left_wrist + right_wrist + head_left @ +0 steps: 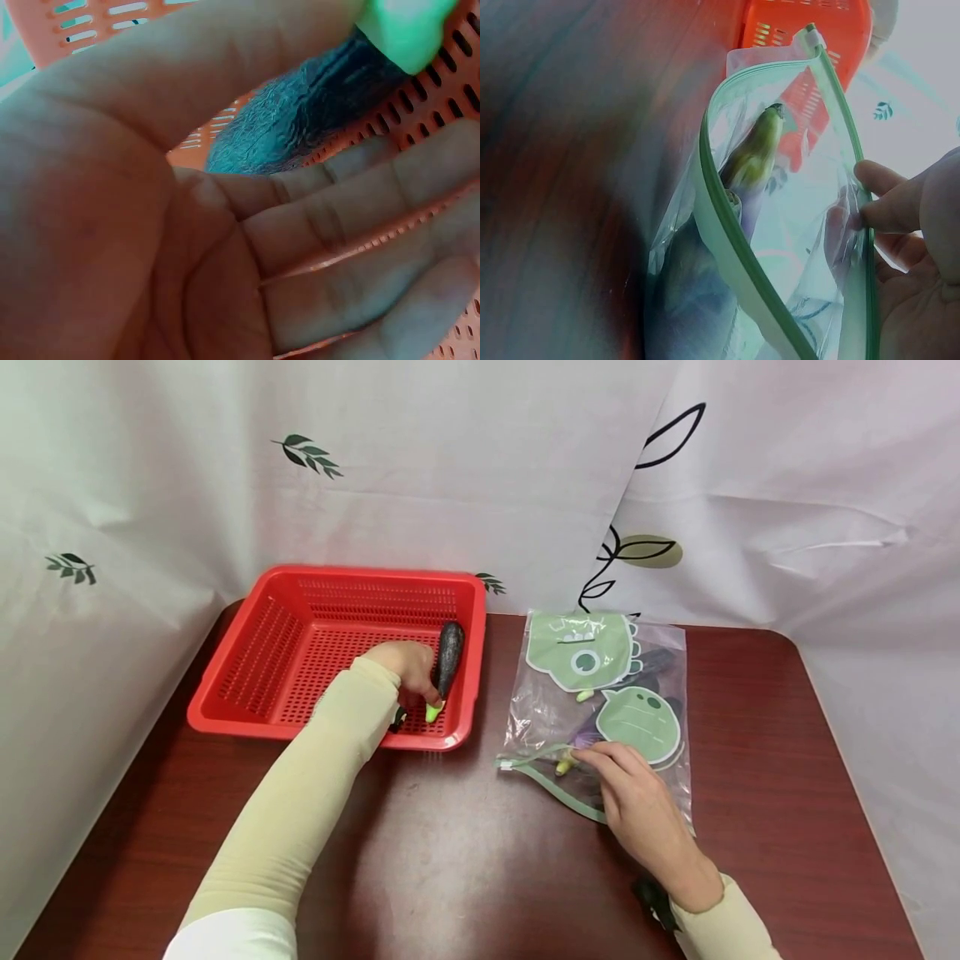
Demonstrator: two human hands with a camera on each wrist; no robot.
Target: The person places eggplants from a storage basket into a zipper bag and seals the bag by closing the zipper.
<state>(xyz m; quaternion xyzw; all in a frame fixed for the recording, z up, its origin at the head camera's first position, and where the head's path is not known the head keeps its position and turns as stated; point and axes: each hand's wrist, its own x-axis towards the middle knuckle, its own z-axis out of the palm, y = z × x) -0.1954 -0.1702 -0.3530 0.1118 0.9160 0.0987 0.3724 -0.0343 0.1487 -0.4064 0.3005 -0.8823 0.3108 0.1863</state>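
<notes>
One eggplant point(450, 652) in basket point(352, 597), left fingers point(322, 229) wide, right fingers point(900, 208) pinching bag point(637, 722) of vegetables point(754, 161)

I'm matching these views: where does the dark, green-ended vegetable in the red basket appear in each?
Head: the dark vegetable lies just left of centre, inside the red basket.
Left wrist: upper half, slanting to the top right.
Right wrist: not visible.
Shared landmark: the red basket, in all three.
</notes>
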